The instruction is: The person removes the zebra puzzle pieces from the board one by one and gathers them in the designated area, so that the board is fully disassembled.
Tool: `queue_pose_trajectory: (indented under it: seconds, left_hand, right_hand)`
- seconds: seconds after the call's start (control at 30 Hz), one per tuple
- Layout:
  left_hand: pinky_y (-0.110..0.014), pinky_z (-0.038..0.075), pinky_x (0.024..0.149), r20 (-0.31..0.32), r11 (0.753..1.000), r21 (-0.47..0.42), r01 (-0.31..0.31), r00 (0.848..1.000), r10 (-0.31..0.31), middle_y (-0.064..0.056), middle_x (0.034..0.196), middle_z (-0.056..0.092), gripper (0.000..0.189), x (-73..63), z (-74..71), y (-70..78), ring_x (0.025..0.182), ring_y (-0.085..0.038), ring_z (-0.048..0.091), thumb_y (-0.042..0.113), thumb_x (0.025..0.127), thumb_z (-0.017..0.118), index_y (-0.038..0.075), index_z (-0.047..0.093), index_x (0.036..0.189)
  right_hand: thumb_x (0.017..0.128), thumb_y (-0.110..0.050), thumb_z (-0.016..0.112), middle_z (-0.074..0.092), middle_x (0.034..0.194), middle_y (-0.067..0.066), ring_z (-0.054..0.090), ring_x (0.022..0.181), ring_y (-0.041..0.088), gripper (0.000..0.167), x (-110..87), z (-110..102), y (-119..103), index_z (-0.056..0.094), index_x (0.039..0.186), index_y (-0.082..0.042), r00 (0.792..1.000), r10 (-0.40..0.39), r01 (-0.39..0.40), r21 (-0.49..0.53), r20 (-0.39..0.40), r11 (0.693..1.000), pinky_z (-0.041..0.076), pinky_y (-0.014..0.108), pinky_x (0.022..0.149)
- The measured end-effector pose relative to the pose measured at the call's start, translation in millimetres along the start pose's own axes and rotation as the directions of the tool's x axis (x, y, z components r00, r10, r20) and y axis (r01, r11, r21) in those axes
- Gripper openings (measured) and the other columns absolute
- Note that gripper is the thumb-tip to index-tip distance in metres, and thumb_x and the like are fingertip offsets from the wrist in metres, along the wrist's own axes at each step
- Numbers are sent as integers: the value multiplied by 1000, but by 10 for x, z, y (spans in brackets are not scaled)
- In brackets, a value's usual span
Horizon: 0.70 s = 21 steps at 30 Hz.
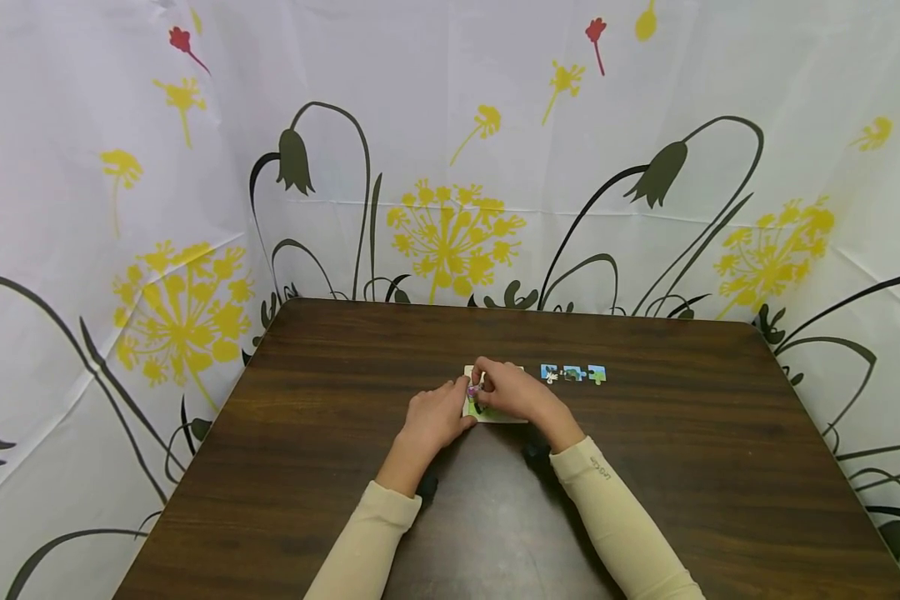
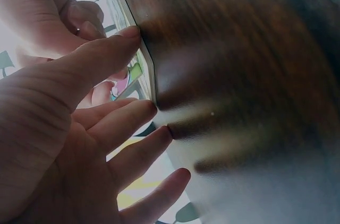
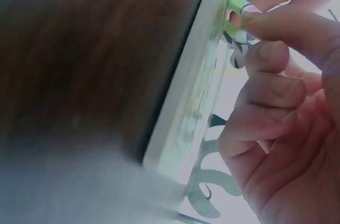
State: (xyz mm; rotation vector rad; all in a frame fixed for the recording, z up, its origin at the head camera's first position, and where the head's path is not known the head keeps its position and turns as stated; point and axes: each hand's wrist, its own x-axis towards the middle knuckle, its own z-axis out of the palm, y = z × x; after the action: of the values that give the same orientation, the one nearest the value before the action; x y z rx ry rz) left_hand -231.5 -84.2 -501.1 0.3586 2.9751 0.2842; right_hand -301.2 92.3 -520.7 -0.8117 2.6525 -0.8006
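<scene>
A small puzzle board with a pale rim lies flat on the table. My left hand is at its left side, thumb by the near edge and straight fingers along the left edge. My right hand reaches over the board and pinches a puzzle piece between thumb and fingers. Green and pink show on this piece, which stands tilted at the board's surface in the right wrist view. The right hand hides much of the board's picture.
Right of the board, three loose puzzle pieces lie in a row on the dark wooden table. A white curtain printed with flowers hangs behind the table and at both sides.
</scene>
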Motion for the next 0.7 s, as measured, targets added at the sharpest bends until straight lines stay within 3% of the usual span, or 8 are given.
queue_pose_trajectory:
  seconds: [0.37, 0.57, 0.7]
  left_hand:
    - [-56, 60, 98, 3, 1000, 4, 8, 1000, -8, -14, 147, 69, 67, -2, 5, 4, 127, -35, 72, 40, 98, 81, 13, 54, 153]
    - [-55, 61, 92, -5, 1000, 7, -1, 1000, 1, -14, 143, 71, 67, -8, -2, 14, 122, -35, 74, 40, 98, 82, 12, 55, 152]
    - [-54, 62, 90, -21, 1000, 4, -8, 1000, 8, -14, 138, 73, 66, -14, -8, 18, 116, -34, 75, 38, 97, 83, 11, 56, 150]
  right_hand:
    - [104, -18, 70, 58, 73, -2, 52, 57, 12, 5, -70, -165, -38, 69, 102, -14, 999, -35, 33, 35, 39, 999, 43, 27, 56]
    - [106, -15, 69, 55, 70, -3, 50, 58, 11, 5, -136, -290, 28, 69, 101, -16, 997, -68, 64, 121, 28, 991, 44, 28, 59]
    - [106, -14, 67, 57, 72, -2, 50, 64, 12, 6, -234, -468, 85, 70, 101, -14, 999, -44, 44, 171, -2, 984, 43, 28, 63]
